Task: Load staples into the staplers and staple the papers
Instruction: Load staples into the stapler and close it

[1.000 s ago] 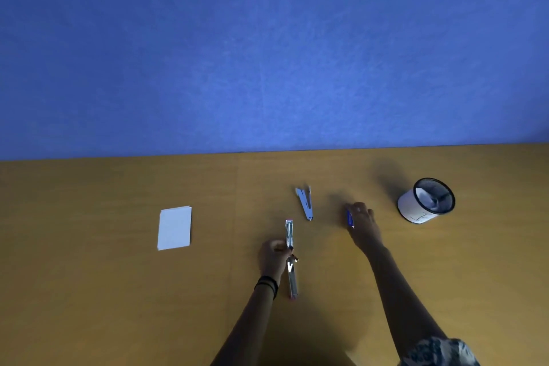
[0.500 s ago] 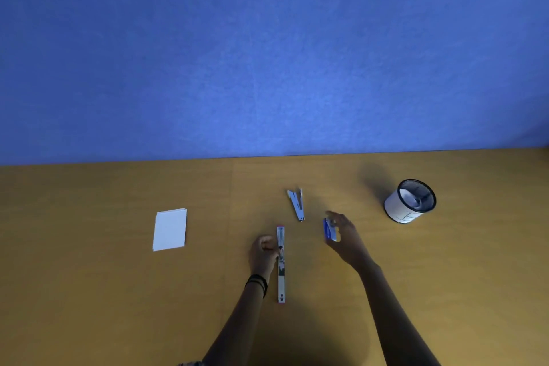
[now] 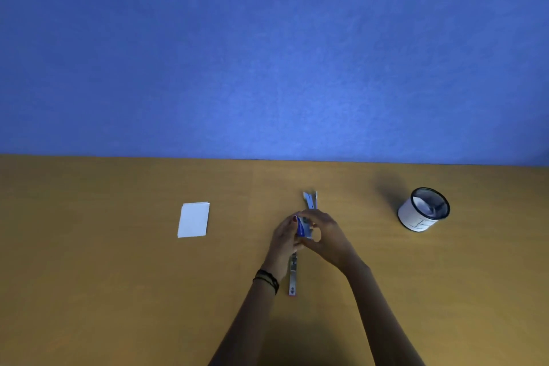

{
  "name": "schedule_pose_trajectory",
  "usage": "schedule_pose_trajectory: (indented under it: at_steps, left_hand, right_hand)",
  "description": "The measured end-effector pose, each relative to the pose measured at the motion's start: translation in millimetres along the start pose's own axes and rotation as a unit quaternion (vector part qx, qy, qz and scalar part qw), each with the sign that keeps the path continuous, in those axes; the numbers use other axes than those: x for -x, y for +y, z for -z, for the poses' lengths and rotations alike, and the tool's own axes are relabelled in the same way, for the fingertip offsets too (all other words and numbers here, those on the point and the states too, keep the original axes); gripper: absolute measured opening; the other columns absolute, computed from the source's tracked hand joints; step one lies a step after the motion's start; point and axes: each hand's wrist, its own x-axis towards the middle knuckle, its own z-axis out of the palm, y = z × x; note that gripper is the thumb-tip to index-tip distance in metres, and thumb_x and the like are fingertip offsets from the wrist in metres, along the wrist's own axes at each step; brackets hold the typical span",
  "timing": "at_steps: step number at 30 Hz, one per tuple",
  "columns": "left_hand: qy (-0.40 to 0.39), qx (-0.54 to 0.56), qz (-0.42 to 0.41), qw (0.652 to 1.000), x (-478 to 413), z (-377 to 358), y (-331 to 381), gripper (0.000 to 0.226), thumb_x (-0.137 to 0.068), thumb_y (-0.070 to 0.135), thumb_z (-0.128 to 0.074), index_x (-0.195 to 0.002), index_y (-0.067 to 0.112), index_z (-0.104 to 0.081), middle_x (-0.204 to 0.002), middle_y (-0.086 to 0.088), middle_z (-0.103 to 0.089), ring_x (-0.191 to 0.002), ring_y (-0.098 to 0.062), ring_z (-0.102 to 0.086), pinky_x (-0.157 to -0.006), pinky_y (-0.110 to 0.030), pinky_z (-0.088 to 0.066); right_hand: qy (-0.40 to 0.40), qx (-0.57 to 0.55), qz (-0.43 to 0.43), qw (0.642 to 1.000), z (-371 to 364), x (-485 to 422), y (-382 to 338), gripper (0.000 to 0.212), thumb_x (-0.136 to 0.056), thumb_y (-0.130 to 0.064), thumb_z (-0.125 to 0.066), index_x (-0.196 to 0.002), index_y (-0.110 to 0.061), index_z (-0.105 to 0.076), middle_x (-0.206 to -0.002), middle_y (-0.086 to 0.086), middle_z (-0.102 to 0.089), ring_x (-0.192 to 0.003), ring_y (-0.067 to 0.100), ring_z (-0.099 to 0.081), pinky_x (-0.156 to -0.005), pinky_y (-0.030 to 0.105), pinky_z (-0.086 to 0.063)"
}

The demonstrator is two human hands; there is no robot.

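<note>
On the wooden table [image 3: 118, 291] the paper stack [image 3: 193, 219] waits aside at left. The long stapler [image 3: 293, 275] lies swung open flat, ready for loading. Just above it the left hand [image 3: 286, 239] steadies a small blue staple box [image 3: 303, 228] while the right hand [image 3: 325, 235] pinches it, likely to open it.

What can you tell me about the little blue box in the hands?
The little blue box is small, blue with paler print, seemingly cardboard. The left hand grips its left side, the right hand pinches its right, holding it over the far end of the stapler lying opened flat. Whether it is open cannot be told.
</note>
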Motion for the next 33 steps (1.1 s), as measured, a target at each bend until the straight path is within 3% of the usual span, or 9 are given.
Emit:
schedule_pose_trajectory:
  at_steps: [2,4,8,10,14,17,20,28,33]
  left_hand:
    - [0.007,0.02,0.003,1.0,3,2,0,0.028,-0.101,0.025,-0.041,-0.12,0.017,-0.059,-0.102,-0.002,-0.071,-0.088,-0.013,-0.07,-0.078,-0.026,-0.054]
    - [0.006,0.044,-0.003,0.999,7,6,-1,0.026,-0.1,0.024,-0.042,-0.119,0.018,-0.059,-0.1,-0.002,-0.072,-0.087,-0.013,-0.071,-0.078,-0.027,-0.055]
    - [-0.005,0.079,-0.008,0.997,16,8,-1,0.023,-0.099,0.026,-0.045,-0.114,0.023,-0.063,-0.096,0.001,-0.071,-0.077,-0.009,-0.069,-0.076,-0.025,-0.058]
    - [-0.005,0.096,-0.005,0.995,19,5,-1,0.024,-0.099,0.025,-0.044,-0.114,0.024,-0.063,-0.096,0.001,-0.072,-0.081,-0.009,-0.07,-0.073,-0.023,-0.057]
    - [-0.009,0.125,-0.007,0.992,25,0,-1,0.025,-0.1,0.023,-0.042,-0.116,0.021,-0.061,-0.091,0.002,-0.073,-0.079,-0.008,-0.07,-0.067,-0.02,-0.056]
    - [-0.019,0.133,-0.019,0.991,30,-3,0,0.025,-0.099,0.022,-0.042,-0.116,0.02,-0.06,-0.085,0.003,-0.072,-0.073,-0.007,-0.068,-0.066,-0.019,-0.055]
    - [-0.027,0.137,-0.034,0.99,33,-8,1,0.025,-0.099,0.019,-0.042,-0.116,0.018,-0.06,-0.087,0.001,-0.069,-0.072,-0.007,-0.065,-0.066,-0.018,-0.055]
    - [-0.046,0.122,-0.046,0.99,40,-14,3,0.024,-0.1,0.019,-0.04,-0.114,0.021,-0.061,-0.089,0.0,-0.068,-0.069,-0.006,-0.063,-0.062,-0.017,-0.053]
    - [-0.058,0.081,-0.051,0.994,45,-17,4,0.024,-0.098,0.022,-0.046,-0.116,0.021,-0.061,-0.1,-0.003,-0.068,-0.084,-0.013,-0.064,-0.068,-0.02,-0.055]
  right_hand:
    - [-0.008,0.02,0.018,1.0,-2,2,-6,0.049,-0.078,-0.01,-0.071,-0.125,-0.016,-0.056,-0.127,-0.003,-0.057,-0.112,0.008,-0.049,-0.091,0.006,-0.033]
    - [-0.002,0.022,0.028,0.999,-2,6,-7,0.046,-0.079,-0.008,-0.071,-0.123,-0.015,-0.059,-0.132,-0.008,-0.053,-0.115,0.006,-0.048,-0.091,-0.001,-0.029]
    - [0.023,0.017,0.048,0.998,2,19,-12,0.04,-0.076,0.001,-0.07,-0.114,-0.012,-0.066,-0.125,-0.013,-0.052,-0.116,-0.006,-0.045,-0.093,-0.007,-0.026]
    - [0.043,0.019,0.059,0.997,1,24,-14,0.039,-0.076,0.004,-0.069,-0.113,-0.011,-0.067,-0.121,-0.012,-0.054,-0.114,-0.007,-0.046,-0.093,-0.006,-0.026]
    - [0.073,0.062,0.053,0.994,-1,35,-18,0.036,-0.084,-0.003,-0.063,-0.118,-0.012,-0.064,-0.127,0.002,-0.061,-0.116,0.013,-0.058,-0.095,0.012,-0.041]
    - [0.119,0.121,0.089,0.981,-1,44,-28,0.033,-0.079,-0.003,-0.07,-0.112,-0.008,-0.067,-0.115,0.006,-0.068,-0.102,0.018,-0.067,-0.078,0.026,-0.057]
    - [0.167,0.161,0.116,0.966,-5,48,-33,0.034,-0.07,0.001,-0.077,-0.103,-0.006,-0.07,-0.104,0.007,-0.071,-0.091,0.018,-0.07,-0.067,0.025,-0.059]
    - [0.212,0.183,0.108,0.954,-11,52,-30,0.031,-0.07,0.001,-0.076,-0.1,-0.004,-0.07,-0.103,0.008,-0.072,-0.09,0.022,-0.07,-0.074,0.032,-0.059]
    - [0.227,0.2,0.096,0.948,-12,52,-29,0.034,-0.067,0.002,-0.078,-0.1,-0.004,-0.07,-0.1,0.009,-0.071,-0.087,0.025,-0.068,-0.073,0.033,-0.058]
